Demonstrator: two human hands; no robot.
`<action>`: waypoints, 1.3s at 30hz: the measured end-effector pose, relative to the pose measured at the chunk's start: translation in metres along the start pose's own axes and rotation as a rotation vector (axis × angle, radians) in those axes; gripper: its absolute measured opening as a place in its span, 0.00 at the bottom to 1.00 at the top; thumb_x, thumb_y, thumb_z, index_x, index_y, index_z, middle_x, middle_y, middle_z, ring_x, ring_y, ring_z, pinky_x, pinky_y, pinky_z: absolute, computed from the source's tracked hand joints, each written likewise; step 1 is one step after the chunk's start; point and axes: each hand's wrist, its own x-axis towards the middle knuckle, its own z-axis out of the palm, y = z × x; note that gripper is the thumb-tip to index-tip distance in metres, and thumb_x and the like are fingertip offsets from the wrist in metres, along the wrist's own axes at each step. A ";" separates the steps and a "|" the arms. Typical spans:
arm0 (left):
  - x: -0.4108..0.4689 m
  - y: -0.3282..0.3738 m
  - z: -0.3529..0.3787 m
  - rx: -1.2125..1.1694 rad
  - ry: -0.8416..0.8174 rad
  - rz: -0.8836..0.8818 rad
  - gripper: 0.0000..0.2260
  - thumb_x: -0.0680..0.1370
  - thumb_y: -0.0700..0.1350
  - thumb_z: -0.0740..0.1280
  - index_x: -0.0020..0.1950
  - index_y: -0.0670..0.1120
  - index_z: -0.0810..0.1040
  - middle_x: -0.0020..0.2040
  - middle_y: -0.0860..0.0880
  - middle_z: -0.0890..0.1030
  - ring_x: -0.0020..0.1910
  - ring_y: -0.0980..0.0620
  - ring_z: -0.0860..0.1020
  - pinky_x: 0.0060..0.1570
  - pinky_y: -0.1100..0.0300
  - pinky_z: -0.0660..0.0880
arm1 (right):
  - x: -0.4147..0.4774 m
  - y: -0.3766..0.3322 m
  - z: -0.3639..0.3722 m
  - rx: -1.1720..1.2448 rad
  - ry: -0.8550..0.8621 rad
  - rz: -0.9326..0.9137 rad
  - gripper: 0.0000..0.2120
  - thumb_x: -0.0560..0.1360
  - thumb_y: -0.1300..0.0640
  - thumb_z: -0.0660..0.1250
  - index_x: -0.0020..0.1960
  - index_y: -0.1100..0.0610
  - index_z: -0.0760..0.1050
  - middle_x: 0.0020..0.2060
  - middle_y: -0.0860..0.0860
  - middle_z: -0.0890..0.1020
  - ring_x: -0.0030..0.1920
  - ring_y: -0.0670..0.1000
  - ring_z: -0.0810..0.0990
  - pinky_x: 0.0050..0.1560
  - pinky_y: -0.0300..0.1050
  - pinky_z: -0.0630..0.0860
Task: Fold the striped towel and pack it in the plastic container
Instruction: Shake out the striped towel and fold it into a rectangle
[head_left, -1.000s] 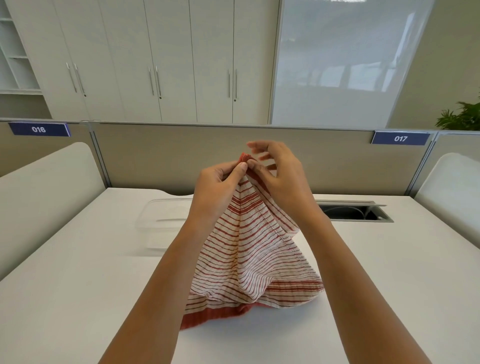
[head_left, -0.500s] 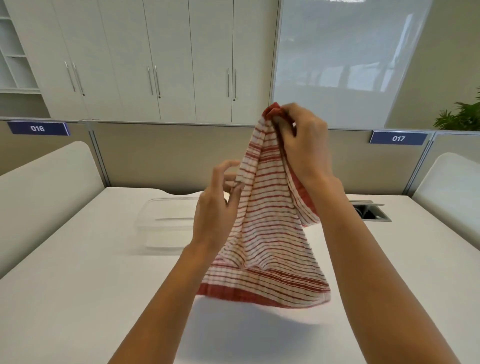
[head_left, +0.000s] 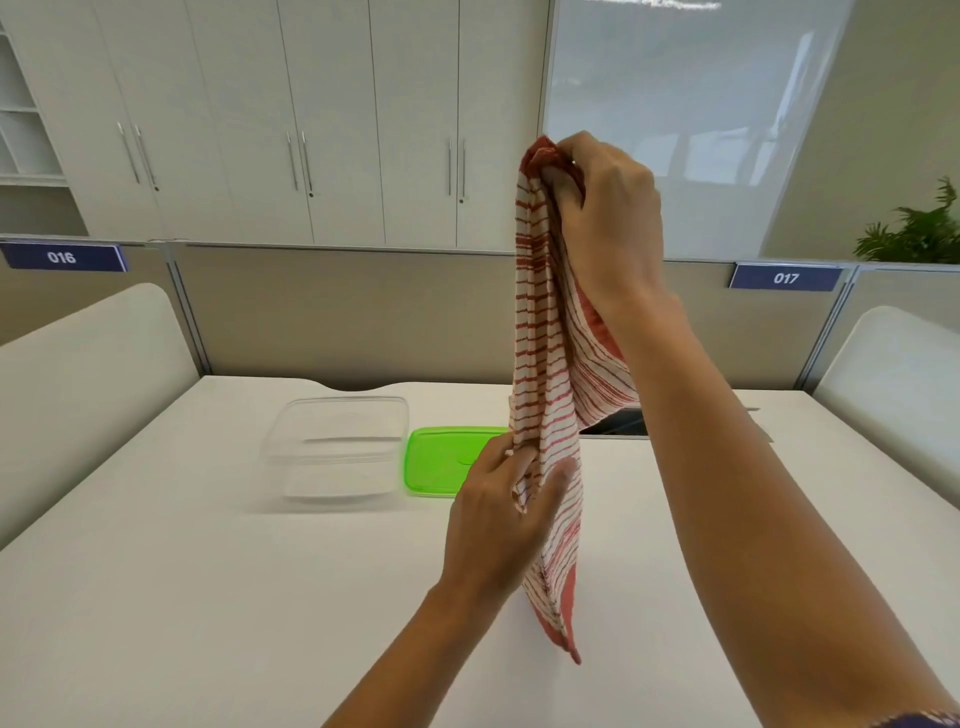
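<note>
The red-and-white striped towel (head_left: 545, 374) hangs in a long narrow drape above the white desk (head_left: 208, 597). My right hand (head_left: 602, 218) grips its top corner high up. My left hand (head_left: 501, 519) pinches the towel's edge lower down, about halfway along its length. The towel's bottom tip dangles just over the desk. A clear plastic container (head_left: 337, 452) stands open on the desk to the left of the towel, with its green lid (head_left: 447, 460) lying flat beside it on the right.
A cable slot (head_left: 618, 426) in the desk shows behind the towel. Beige partition panels (head_left: 337, 312) close off the back, rounded white side dividers (head_left: 78, 364) flank the desk, and white cabinets stand behind.
My right hand has lifted the towel's corner higher, so the towel now hangs off the desk in a narrow drape. My left hand slid down its edge. The green lid has come into view.
</note>
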 end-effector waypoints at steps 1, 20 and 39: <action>0.001 -0.001 0.001 0.042 0.018 0.012 0.20 0.74 0.61 0.60 0.52 0.48 0.80 0.52 0.55 0.77 0.48 0.58 0.76 0.45 0.64 0.78 | 0.000 0.001 -0.001 -0.001 0.001 0.006 0.12 0.80 0.55 0.58 0.57 0.58 0.76 0.50 0.53 0.82 0.48 0.51 0.79 0.46 0.37 0.72; 0.079 -0.116 -0.174 0.171 -0.190 -0.263 0.04 0.71 0.43 0.73 0.36 0.51 0.83 0.34 0.46 0.82 0.36 0.54 0.74 0.39 0.65 0.70 | -0.039 0.133 -0.040 0.041 -0.058 0.409 0.12 0.77 0.48 0.61 0.57 0.51 0.76 0.52 0.50 0.82 0.48 0.47 0.75 0.52 0.44 0.72; 0.049 -0.167 -0.164 -0.413 -0.291 -0.720 0.16 0.64 0.53 0.74 0.49 0.49 0.84 0.45 0.48 0.87 0.40 0.53 0.85 0.35 0.65 0.80 | -0.169 0.193 -0.005 0.051 -0.360 0.812 0.14 0.80 0.48 0.55 0.61 0.52 0.71 0.48 0.52 0.77 0.46 0.51 0.75 0.50 0.50 0.72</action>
